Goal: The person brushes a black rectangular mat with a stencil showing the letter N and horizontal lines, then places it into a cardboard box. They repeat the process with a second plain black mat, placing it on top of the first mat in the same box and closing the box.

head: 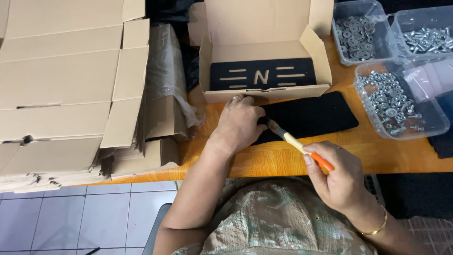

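Left hand pressed flat on the near-left end of a black plate lying on the orange bench, right hand pinching a small brush, bristles touching the plate beside the left fingers, open cardboard box just behind.

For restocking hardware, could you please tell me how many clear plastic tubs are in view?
3, all at the table's right end: a washer tub at the back, a screw tub beside it, a mixed-fastener tub in front. More may sit off-frame.
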